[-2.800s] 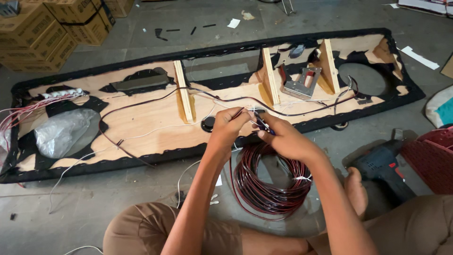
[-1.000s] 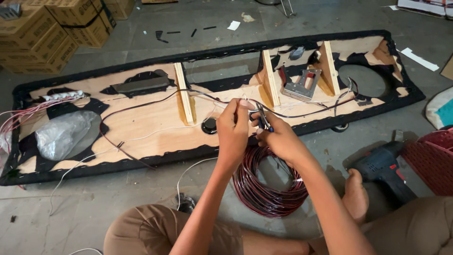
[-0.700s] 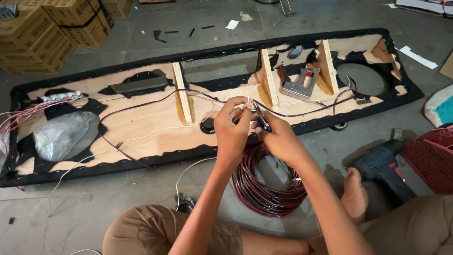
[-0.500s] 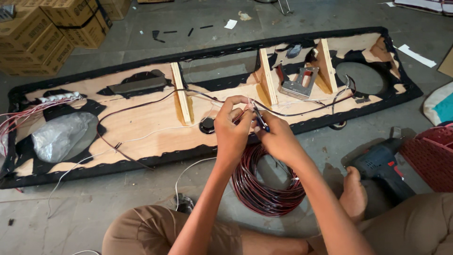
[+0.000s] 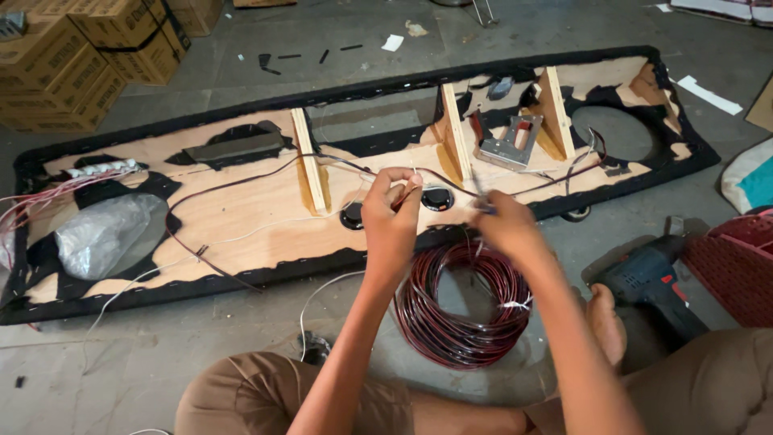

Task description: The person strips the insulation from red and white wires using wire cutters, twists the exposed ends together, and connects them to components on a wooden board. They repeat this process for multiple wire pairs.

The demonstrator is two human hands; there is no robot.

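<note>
Pinching a thin wire taut: left hand closed on it, right hand blurred, apparently gripping a small tool; wire coil below, wooden panel beyond.

Wire end: thin dark red and black lead, pinched in the left hand's fingertips above the wooden panel; its tip runs toward the right hand, where motion blur hides the detail.
Wire coil: large round loop of the same red and black wire, many turns, lying flat on the concrete floor just below the hands, bound at one side by a pale tie.
</note>
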